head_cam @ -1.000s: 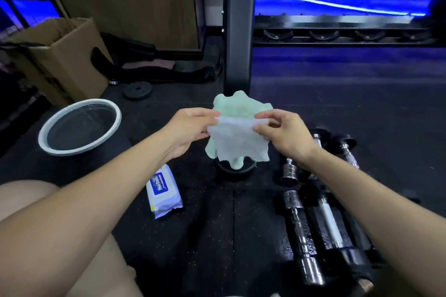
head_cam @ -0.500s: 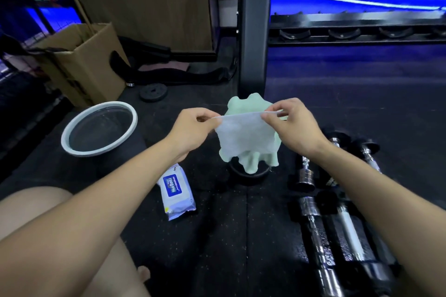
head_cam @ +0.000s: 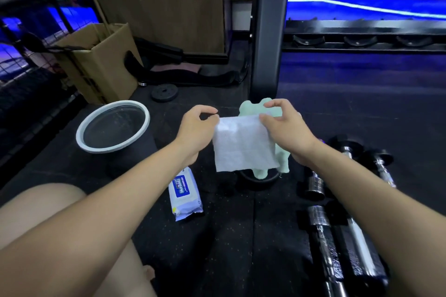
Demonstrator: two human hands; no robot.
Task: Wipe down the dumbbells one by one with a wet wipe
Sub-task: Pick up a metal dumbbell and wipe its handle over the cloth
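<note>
Between both hands, left hand (head_cam: pixel 196 129) and right hand (head_cam: pixel 287 128) pinch a limp wet wipe (head_cam: pixel 245 144) by its top corners; the dumbbells (head_cam: pixel 337 243) probably weigh plenty, so grip their knurled bars.

dim gym floor (head_cam: pixel 241 248) under blue strip light (head_cam: pixel 362 8) from the back right; forearms and white wipe (head_cam: pixel 243 144) catch brighter overhead light, chrome bars (head_cam: pixel 324 243) glint, wide-angle edges bend, corners soften.
</note>
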